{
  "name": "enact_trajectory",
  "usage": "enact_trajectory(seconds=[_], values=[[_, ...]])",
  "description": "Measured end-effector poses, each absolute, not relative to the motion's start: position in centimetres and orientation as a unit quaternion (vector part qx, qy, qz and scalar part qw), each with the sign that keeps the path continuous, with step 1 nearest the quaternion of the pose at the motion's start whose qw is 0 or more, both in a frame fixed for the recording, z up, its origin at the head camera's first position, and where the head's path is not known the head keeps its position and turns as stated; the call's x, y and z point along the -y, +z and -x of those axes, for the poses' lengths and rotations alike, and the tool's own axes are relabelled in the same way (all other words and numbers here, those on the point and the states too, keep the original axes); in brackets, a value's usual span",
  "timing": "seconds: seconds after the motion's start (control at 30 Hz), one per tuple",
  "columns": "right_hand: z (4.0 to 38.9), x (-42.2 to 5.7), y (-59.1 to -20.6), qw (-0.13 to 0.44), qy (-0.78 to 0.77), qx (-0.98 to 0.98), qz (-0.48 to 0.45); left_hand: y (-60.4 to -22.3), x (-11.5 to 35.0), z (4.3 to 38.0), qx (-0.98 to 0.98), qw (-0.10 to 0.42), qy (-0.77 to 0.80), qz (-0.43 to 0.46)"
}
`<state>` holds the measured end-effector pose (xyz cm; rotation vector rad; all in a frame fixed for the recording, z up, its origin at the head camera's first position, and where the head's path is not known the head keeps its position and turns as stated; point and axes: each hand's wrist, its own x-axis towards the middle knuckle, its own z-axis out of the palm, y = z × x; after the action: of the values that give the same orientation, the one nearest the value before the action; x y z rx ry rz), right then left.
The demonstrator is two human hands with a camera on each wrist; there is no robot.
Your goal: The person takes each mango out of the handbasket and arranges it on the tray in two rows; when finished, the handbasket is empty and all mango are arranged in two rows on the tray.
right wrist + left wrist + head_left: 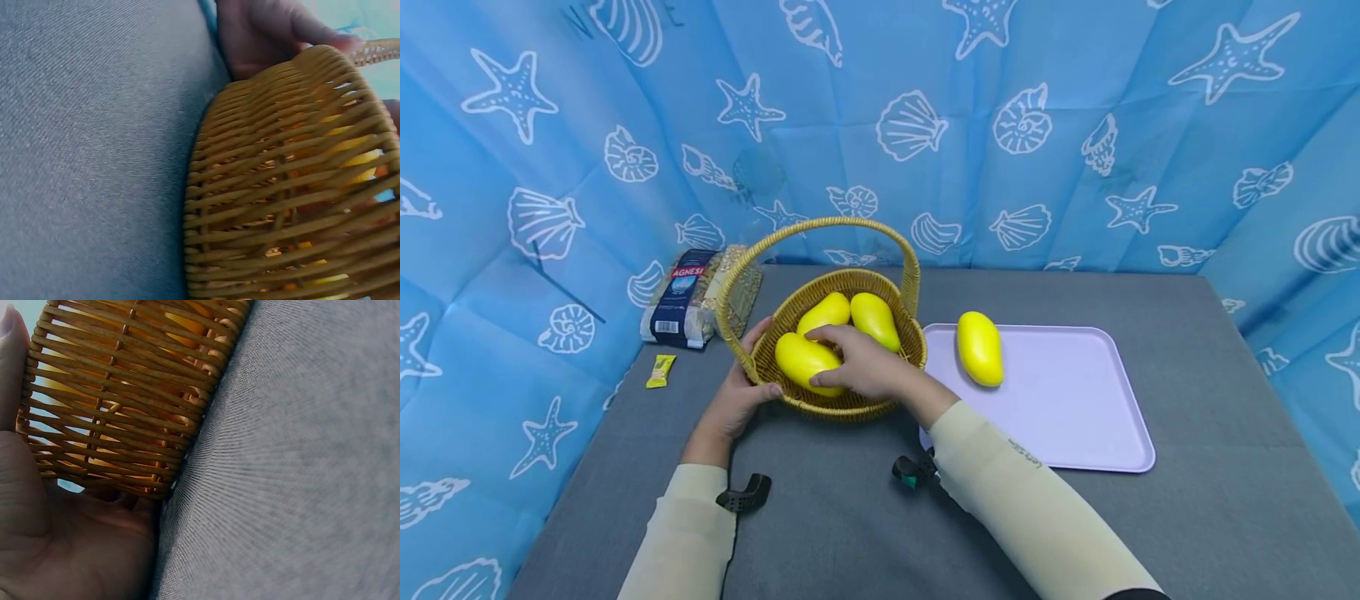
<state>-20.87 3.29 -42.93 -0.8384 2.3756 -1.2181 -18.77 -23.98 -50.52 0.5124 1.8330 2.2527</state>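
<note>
A woven wicker basket with a tall arched handle stands on the grey cloth. Two yellow mangoes lie toward its back. At the front left of the basket is a third mango, gripped by my right hand with thumb and fingers curled over it. My left hand holds the basket's left side, thumb at the rim and fingers along the outer wall. In the left wrist view, the palm of that left hand is against the weave. The right wrist view shows mostly the basket's outer wall.
To the right lies a lilac tray bearing another mango near its left edge. Behind the basket's left side sits a clear bag labelled AGNESI, and a small yellow wrapped packet lies before it. A blue shell-print curtain hangs behind.
</note>
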Motion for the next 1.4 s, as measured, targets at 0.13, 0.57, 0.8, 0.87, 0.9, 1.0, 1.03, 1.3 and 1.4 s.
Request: enact_trajectory(seconds=[0.13, 0.57, 0.8, 0.87, 0.9, 1.0, 1.03, 1.3, 1.4], values=[[20.3, -4.1, -42.1, 0.153, -0.44, -0.837, 0.287, -50.4, 23.9, 18.7, -0.615, 0.1, 0.764, -0.168], [17.1, -8.1, -41.3, 0.091, -0.537, -0.797, 0.261, -50.8, 24.1, 18.9, -0.606, 0.094, 0.769, -0.18], [15.0, -10.5, -41.7, 0.076, -0.584, -0.773, 0.235, -50.8, 24.1, 18.9, -0.607, 0.092, 0.769, -0.179], [14.4, -11.1, -41.9, 0.073, -0.598, -0.765, 0.228, -50.7, 24.0, 18.9, -0.607, 0.093, 0.768, -0.181], [14.1, -11.4, -42.0, 0.071, -0.606, -0.76, 0.225, -50.7, 24.0, 18.9, -0.607, 0.093, 0.768, -0.182], [13.3, -12.2, -42.0, 0.065, -0.62, -0.749, 0.222, -50.7, 24.0, 18.9, -0.606, 0.094, 0.768, -0.184], [13.1, -12.5, -42.1, 0.063, -0.621, -0.749, 0.223, -50.7, 24.0, 18.9, -0.606, 0.094, 0.768, -0.184], [11.7, -14.7, -42.5, 0.058, -0.612, -0.759, 0.217, -50.7, 24.0, 18.8, -0.611, 0.098, 0.766, -0.173], [11.5, -15.9, -42.5, 0.043, -0.616, -0.756, 0.217, -50.7, 23.9, 18.8, -0.608, 0.098, 0.769, -0.173]])
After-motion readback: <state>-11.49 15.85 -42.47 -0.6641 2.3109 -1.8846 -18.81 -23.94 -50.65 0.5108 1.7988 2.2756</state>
